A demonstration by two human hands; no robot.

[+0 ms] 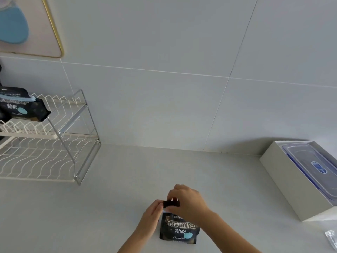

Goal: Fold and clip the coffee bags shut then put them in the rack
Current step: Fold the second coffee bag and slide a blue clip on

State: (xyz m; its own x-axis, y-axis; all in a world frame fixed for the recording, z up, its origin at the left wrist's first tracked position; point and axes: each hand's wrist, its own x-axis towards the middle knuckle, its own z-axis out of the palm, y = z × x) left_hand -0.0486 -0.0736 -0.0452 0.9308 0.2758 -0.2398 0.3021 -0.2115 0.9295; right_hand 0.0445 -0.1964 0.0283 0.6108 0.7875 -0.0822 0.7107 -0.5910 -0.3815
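A black coffee bag [179, 230] with white lettering stands upright on the counter near the bottom centre. Its top is rolled down into a dark fold. My left hand [152, 215] pinches the left end of that fold. My right hand [187, 201] grips the fold from above and the right. No clip is visible on this bag. At the far left a second black coffee bag [21, 106] with a light blue clip [16, 97] across its top lies on the upper tier of the white wire rack [73, 125].
A white box [284, 181] holding a clear lidded plastic container [310, 161] sits at the right against the tiled wall. A small clear plastic piece [331, 238] lies at the lower right edge. A gold-framed picture [27, 26] hangs at the upper left.
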